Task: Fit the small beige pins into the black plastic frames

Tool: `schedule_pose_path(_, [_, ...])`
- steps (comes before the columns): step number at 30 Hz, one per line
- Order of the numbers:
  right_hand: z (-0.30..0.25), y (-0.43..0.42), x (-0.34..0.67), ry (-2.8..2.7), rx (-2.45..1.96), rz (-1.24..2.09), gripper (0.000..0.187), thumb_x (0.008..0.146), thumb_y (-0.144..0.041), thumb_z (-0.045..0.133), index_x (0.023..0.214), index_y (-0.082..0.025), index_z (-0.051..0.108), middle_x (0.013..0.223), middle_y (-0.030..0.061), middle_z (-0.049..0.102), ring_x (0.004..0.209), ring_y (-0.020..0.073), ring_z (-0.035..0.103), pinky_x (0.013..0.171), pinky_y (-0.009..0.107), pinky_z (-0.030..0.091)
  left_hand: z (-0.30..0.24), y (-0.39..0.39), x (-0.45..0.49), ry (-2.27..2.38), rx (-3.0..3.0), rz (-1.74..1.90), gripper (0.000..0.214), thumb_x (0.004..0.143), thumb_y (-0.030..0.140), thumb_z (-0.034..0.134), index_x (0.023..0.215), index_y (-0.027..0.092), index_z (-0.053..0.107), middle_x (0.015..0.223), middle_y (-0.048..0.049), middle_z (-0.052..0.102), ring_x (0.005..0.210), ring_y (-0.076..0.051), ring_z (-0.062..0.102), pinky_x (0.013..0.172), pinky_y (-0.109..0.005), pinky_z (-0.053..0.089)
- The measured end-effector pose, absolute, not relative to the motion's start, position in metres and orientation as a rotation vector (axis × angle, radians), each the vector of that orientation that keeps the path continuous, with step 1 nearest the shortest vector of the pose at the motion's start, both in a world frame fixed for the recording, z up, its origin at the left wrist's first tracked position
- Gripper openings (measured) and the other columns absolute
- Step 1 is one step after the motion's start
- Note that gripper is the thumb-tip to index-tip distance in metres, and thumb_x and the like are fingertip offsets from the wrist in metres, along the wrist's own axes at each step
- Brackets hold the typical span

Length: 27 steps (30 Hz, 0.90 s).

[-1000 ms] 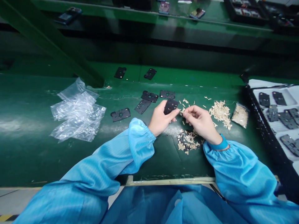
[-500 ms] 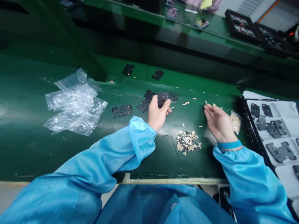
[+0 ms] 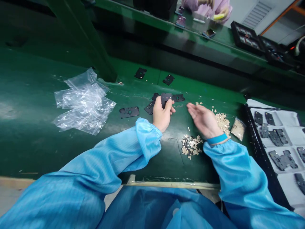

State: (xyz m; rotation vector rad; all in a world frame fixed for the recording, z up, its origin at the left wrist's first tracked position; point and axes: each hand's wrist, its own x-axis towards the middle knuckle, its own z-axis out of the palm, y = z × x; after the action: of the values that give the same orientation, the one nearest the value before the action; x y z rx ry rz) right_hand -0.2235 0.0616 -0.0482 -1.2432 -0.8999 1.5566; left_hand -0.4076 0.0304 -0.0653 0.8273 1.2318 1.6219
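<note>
My left hand (image 3: 163,114) is closed around a thin black plastic plate (image 3: 166,97), thumb on its face. Beneath and beside it lie other dark plates, among them one with a square hole (image 3: 129,112) further left. My right hand (image 3: 204,119) is in the air just right of the left one, its fingertips drawn together; whether a tiny piece sits between them is hidden. Behind this hand spreads a heap of small pale pieces (image 3: 222,123). Nearer me is a mixed pile of pale and black bits (image 3: 191,145).
Clear plastic bags (image 3: 84,103) are heaped at the left. A small bag of pale pieces (image 3: 238,128) lies beside a compartment tray (image 3: 286,119) holding black plates. A green post (image 3: 95,44) and a raised shelf (image 3: 202,30) stand behind; a person in pink (image 3: 209,9) is beyond.
My right hand has moved left from the pale heap towards the held plate, uncovering the heap and the small bag. My left hand keeps its hold. The whole view has shifted slightly.
</note>
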Motion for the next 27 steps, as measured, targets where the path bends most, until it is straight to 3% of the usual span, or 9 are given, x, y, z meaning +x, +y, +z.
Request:
schedule_pose_path(4, [-0.043,0.08,-0.161,-0.974,-1.369,1.283,0.011,0.084,-0.031,0.065,0.082,-0.025,0.057,0.099,0.01,0.072,0.102,0.0225,0.073,0.099,0.042,0.06,-0.06,0.028,-0.406,1.213,0.831,1.583,0.012,0.095,0.028,0.058,0.095,0.02,0.05,0.09,-0.0008,0.068,0.057,-0.005,0.059,0.05,-0.019,0.042])
schedule_pose_path(8, [-0.027,0.065,-0.174,-1.085,-1.293,1.232,0.02,0.085,-0.04,0.07,0.085,-0.024,0.057,0.095,0.0069,0.072,0.083,0.0192,0.073,0.08,0.036,0.064,-0.059,0.027,-0.406,1.211,0.885,1.542,0.013,0.094,0.029,0.059,0.095,0.019,0.052,0.09,-0.0012,0.069,0.058,-0.006,0.06,0.051,-0.019,0.042])
schedule_pose_path(13, [-0.019,0.034,-0.215,-1.544,-1.33,1.36,0.015,0.086,-0.032,0.071,0.085,-0.02,0.063,0.075,0.0023,0.071,0.055,0.0118,0.062,0.053,0.025,0.052,-0.055,0.021,-0.406,1.186,1.136,1.364,0.017,0.091,0.033,0.064,0.097,0.018,0.059,0.095,-0.0027,0.074,0.058,-0.006,0.059,0.059,-0.021,0.047])
schedule_pose_path(19, [-0.026,0.021,-0.214,-1.645,-1.382,1.453,0.006,0.083,-0.02,0.069,0.084,-0.018,0.063,0.071,0.0007,0.07,0.05,0.0087,0.057,0.049,0.022,0.046,-0.056,0.015,-0.404,1.174,1.36,1.103,0.021,0.083,0.033,0.074,0.091,0.019,0.061,0.08,0.0012,0.068,0.058,-0.01,0.059,0.058,-0.023,0.047])
schedule_pose_path(22, [-0.027,0.02,-0.215,-1.617,-1.358,1.447,0.009,0.086,-0.024,0.069,0.085,-0.018,0.063,0.074,0.0019,0.071,0.05,0.0082,0.057,0.05,0.023,0.048,-0.056,0.015,-0.405,1.2,1.407,1.076,0.02,0.082,0.031,0.074,0.089,0.019,0.06,0.072,0.003,0.062,0.057,-0.011,0.058,0.057,-0.023,0.046])
schedule_pose_path(27, [-0.028,0.019,-0.219,-1.537,-1.28,1.448,0.021,0.087,-0.032,0.074,0.099,-0.018,0.065,0.078,-0.0002,0.067,0.054,0.0084,0.059,0.049,0.022,0.049,-0.053,0.016,-0.406,1.129,1.304,1.139,0.02,0.083,0.027,0.072,0.095,0.018,0.06,0.079,0.0019,0.065,0.054,-0.008,0.057,0.057,-0.022,0.047])
